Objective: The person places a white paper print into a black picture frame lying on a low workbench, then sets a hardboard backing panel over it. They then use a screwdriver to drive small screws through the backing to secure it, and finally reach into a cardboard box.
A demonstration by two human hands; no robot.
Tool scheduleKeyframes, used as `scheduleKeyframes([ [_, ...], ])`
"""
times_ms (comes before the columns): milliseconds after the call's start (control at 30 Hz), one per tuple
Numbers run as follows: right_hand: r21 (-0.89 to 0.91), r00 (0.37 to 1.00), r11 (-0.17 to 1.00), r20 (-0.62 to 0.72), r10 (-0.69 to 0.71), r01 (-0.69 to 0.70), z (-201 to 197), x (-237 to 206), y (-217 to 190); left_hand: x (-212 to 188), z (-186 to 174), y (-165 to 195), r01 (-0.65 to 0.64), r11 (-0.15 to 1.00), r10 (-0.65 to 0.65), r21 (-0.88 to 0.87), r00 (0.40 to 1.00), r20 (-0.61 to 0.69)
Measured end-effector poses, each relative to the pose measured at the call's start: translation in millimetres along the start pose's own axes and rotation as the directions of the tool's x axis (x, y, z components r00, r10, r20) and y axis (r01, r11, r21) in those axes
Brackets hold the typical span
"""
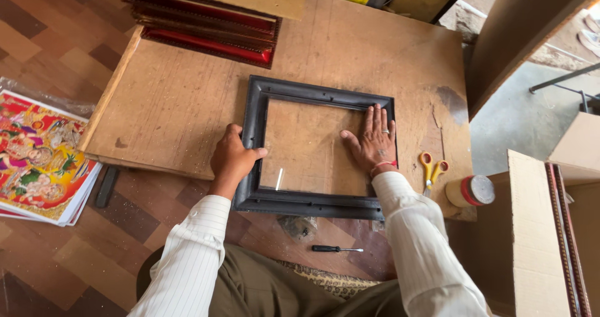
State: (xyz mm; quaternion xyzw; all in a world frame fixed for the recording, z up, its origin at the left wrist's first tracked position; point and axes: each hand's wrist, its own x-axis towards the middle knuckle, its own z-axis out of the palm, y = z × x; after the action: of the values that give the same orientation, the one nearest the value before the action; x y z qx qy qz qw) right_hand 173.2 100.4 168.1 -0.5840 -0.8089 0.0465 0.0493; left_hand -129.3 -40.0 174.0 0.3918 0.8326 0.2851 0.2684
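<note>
Two hands at centre: left hand point(232, 158) grasps black frame point(252, 136) edge; right hand point(374, 143) rests flat, released, on glass point(306, 145).

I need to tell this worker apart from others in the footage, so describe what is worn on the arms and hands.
Both arms are covered by long white sleeves with fine stripes, the cuffs reaching the wrists. The left hand is bare, with nothing worn that shows. The right hand wears a ring on one finger and a red thread band around the wrist, just above the cuff.
</note>
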Motion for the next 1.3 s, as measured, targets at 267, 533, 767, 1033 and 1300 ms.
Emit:
scheduleKeyframes([
  [267, -0.008, 0.924, 0.928, 0.094, -0.371, 0.373, 9.3, -87.7, -143.5, -29.9, 4.9, 23.8, -0.002, 1.000, 0.002, 0.016, 1.000, -0.013],
  [533, -0.182, 0.980, 0.964, -0.007, -0.196, 0.192, -13.7, -109.9, -49.7, -45.7, -2.4, 4.0, -0.030, 0.999, 0.030, 0.025, 1.000, -0.007],
  [767, 0.177, 0.988, 0.974, -0.087, -0.130, 0.144, -17.0, -134.8, 21.0, -81.9, -16.0, 2.2, -0.030, 1.000, 0.030, -0.008, 0.999, -0.022],
  [1033, 0.337, 0.991, 0.939, -0.089, 0.102, -0.066, -89.3, -233.4, 61.6, -103.3, -38.0, -7.6, -0.034, 0.999, 0.034, -0.042, 0.999, -0.012],
  [1300, 0.243, 0.999, 0.969, 0.021, 0.049, -0.053, -94.8, -280.3, 36.9, -121.3, -33.8, -1.7, -0.058, 0.997, 0.057, -0.058, 0.998, -0.014],
])
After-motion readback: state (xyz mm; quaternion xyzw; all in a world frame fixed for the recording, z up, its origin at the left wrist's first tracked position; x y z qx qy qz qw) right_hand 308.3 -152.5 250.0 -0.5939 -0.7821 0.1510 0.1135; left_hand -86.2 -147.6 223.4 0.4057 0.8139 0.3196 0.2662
